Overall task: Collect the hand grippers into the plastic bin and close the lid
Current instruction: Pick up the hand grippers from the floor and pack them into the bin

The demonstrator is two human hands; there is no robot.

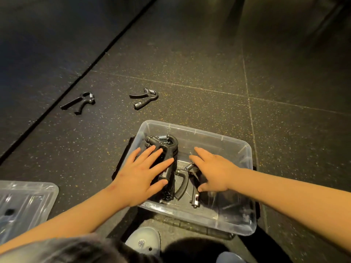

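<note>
Left hand (pixel 146 171): flat, fingers spread, pressing on a stack of hand grippers (pixel 167 144) at the bin's left side, likely packing them down so they sit compactly. Right hand (pixel 212 168): fingers straight, grasping nothing, laid over loose grippers (pixel 181 184) mid-bin, seemingly nudging them into order. Plastic bin (pixel 247 149) sits open on the floor. Not yet collected, well beyond it: far-left gripper (pixel 78 103), nearer gripper (pixel 145 98). Lid (pixel 24 205) lies on the floor to the left, presumably off for loading.
</note>
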